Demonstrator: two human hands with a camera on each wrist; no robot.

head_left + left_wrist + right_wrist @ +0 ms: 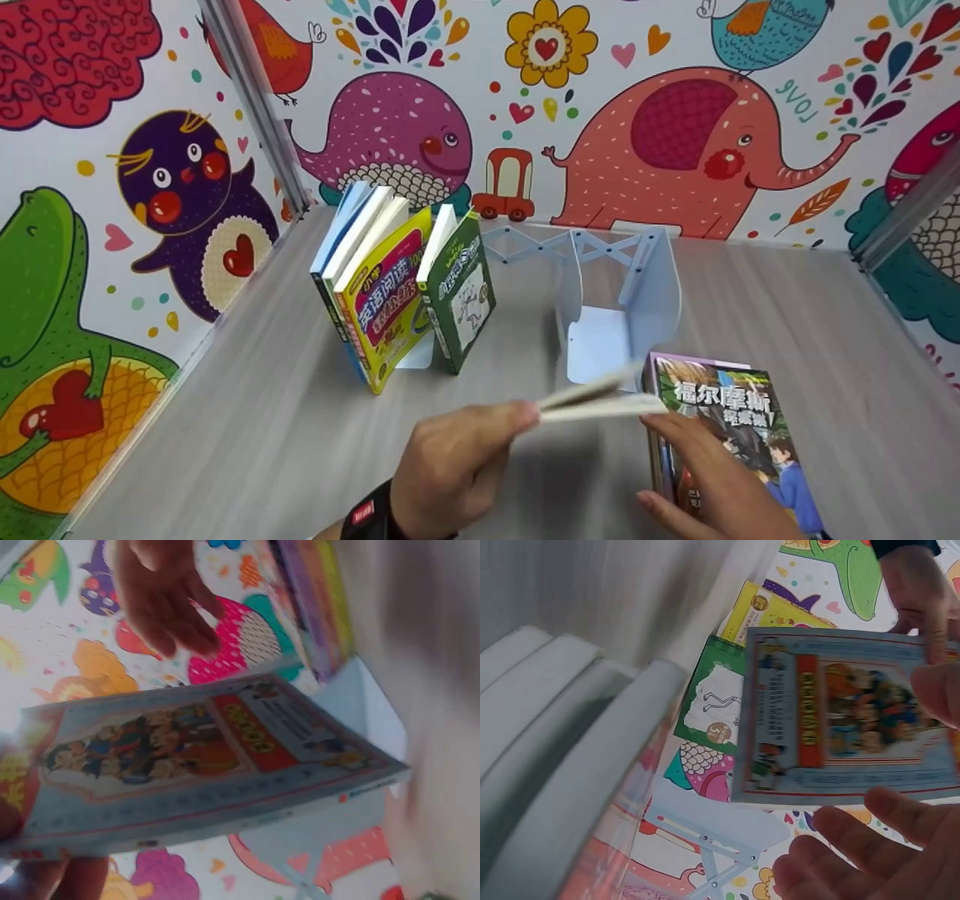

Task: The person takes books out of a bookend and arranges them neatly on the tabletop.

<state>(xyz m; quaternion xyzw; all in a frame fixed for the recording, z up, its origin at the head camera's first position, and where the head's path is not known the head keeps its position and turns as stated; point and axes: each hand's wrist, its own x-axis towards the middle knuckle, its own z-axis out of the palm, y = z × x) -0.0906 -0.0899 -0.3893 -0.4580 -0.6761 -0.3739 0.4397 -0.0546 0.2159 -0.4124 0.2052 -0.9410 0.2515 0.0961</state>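
Nearest me is my left hand (450, 469), low at about 6 o'clock, fingers and thumb pinched on one end of a thin pale-blue paperback with a cartoon cover (600, 405). The book hangs roughly flat above the grey wood-grain tabletop (247, 450), blurred in the head view. I judge it light and floppy: held by one end it should sag and could slide out of a pinch on its glossy cover, so a hold closer to the spine or mid-length would be steadier.

At 11 o'clock, a leaning row of upright books (367, 277) stands with a yellow one in front, and a green-covered book (461, 296) leans beside it at 12. Right of them is the white metal expanding book rack (637, 292), its dividers standing apart with an open slot between them; those thin plate edges are what a soft cover would catch on.

At 4 o'clock my right hand (720, 487) lies with fingers fairly straight on a small stack of glossy picture books (720, 420), gripping nothing. The stack's near edge sits just below the hanging paperback.

Open table lies at 9 o'clock and beyond the rack toward the cartoon-papered walls (675, 135).
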